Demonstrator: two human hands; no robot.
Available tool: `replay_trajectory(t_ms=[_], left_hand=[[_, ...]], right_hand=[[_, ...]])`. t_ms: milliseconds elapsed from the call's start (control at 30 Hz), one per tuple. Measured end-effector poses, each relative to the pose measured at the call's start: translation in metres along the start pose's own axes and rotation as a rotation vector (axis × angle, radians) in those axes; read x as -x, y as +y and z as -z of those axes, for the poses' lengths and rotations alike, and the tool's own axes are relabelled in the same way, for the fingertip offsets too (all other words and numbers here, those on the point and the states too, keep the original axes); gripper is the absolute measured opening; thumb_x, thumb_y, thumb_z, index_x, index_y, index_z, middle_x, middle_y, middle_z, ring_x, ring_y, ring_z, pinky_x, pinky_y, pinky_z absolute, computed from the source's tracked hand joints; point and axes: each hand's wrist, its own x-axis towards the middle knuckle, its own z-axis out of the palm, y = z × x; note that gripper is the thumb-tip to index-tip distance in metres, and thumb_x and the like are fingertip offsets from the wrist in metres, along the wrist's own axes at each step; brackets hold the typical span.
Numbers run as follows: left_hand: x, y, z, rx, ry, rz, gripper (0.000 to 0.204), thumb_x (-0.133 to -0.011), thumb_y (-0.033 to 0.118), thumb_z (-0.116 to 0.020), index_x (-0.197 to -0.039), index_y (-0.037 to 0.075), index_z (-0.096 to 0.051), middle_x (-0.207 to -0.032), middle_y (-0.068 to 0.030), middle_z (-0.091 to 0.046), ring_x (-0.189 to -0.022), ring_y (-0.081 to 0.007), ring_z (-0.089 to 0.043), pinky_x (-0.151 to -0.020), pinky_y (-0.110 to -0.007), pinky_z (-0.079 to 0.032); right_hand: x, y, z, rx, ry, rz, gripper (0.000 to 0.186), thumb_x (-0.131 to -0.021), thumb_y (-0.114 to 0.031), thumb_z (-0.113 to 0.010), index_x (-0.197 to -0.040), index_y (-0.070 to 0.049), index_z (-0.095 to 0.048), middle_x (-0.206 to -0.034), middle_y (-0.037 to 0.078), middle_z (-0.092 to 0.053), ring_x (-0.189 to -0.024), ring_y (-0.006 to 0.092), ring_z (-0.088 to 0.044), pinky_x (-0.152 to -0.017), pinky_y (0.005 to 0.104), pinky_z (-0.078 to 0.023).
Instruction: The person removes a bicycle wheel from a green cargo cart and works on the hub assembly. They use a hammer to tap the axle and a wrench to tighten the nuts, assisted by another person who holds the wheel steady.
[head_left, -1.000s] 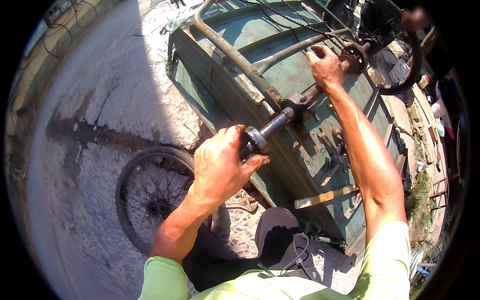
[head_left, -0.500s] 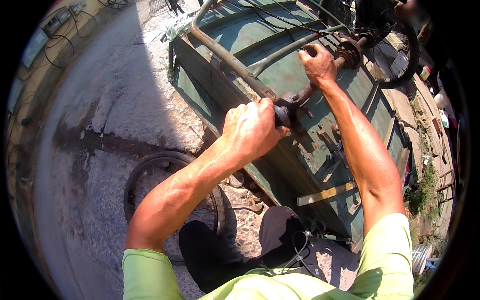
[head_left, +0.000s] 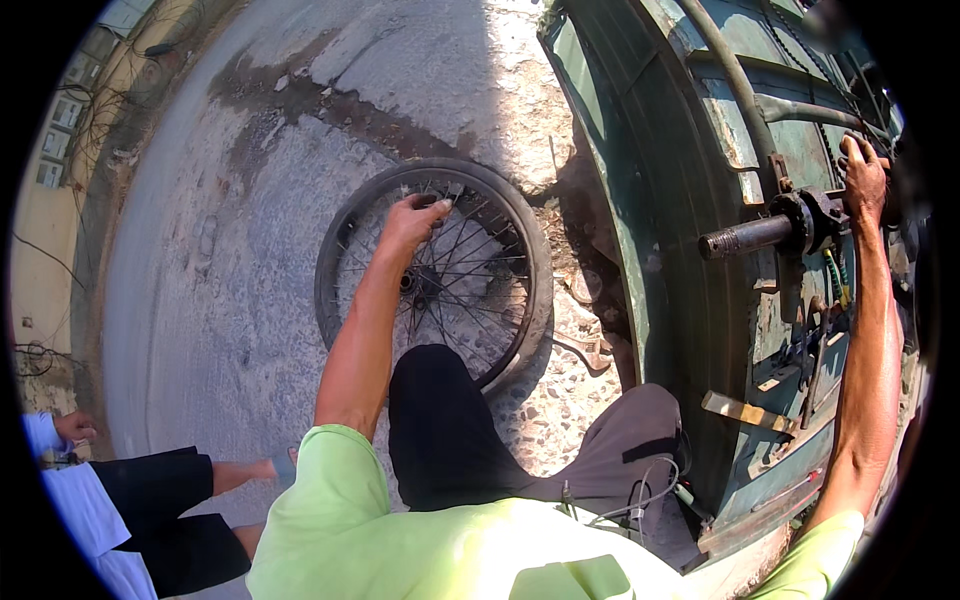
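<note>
My left hand (head_left: 415,222) is over a spoked wheel (head_left: 538,290) that lies flat on the ground. Its fingers are curled with the thumb against them; whatever they hold, if anything, is hidden. Far to the right, my right hand (head_left: 866,185) is beside a greasy axle, fingers bent inward, and I cannot make out what is in them. The axle's bare threaded end (head_left: 742,239) sticks out leftward from a dark collar (head_left: 800,222). That axle is mounted on the tube frame (head_left: 735,85) of an overturned green metal cart body (head_left: 675,200).
Wrenches (head_left: 815,350) and a piece of wood (head_left: 748,411) lie on the cart's underside. A chain (head_left: 825,140) runs along the frame. A large wrench (head_left: 585,347) is on the ground by the wheel. Another person (head_left: 150,510) is at the lower left.
My left hand has left the axle end, where it gripped a round metal part, and moved left over the wheel. The threaded end now shows. The view has swung left; another person has come into it.
</note>
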Motion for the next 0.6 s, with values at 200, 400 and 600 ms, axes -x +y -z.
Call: replay_trajectory(t_ms=[200,400,600], left_hand=[[-0.048,-0.171,0.049,-0.472,0.321,0.122,0.088,-0.068,0.043,-0.082,-0.132,-0.009,-0.050,-0.128,-0.0247,-0.059,-0.115,-0.0353,-0.059,-0.099,-0.042,-0.045],[-0.002,-0.135,0.003,-0.936,0.090,0.339,0.099,-0.070,0.053,-0.077,-0.148,0.012,-0.033,-0.149,-0.0186,-0.033,-0.140,-0.0386,-0.029,-0.106,-0.058,-0.033],[-0.011,-0.135,-0.010,-0.961,0.146,0.395,0.101,-0.068,0.054,-0.078,-0.148,0.014,-0.032,-0.153,-0.0183,-0.027,-0.140,-0.0420,-0.026,-0.105,-0.064,-0.031]], right_hand=[[-0.028,0.036,-0.014,-0.146,-0.125,0.166,0.034,-0.098,-0.029,-0.052,-0.117,-0.005,-0.066,-0.109,0.008,-0.068,-0.094,0.0166,-0.067,-0.081,0.0273,-0.053],[-0.032,0.031,-0.006,-0.243,-0.131,0.004,0.034,-0.097,-0.030,-0.055,-0.116,-0.004,-0.066,-0.110,0.006,-0.069,-0.096,0.0130,-0.065,-0.081,0.0258,-0.052],[-0.011,0.019,-0.001,-0.279,-0.094,-0.009,0.036,-0.093,-0.031,-0.058,-0.112,-0.003,-0.068,-0.105,0.009,-0.070,-0.089,0.0148,-0.067,-0.078,0.0267,-0.052]])
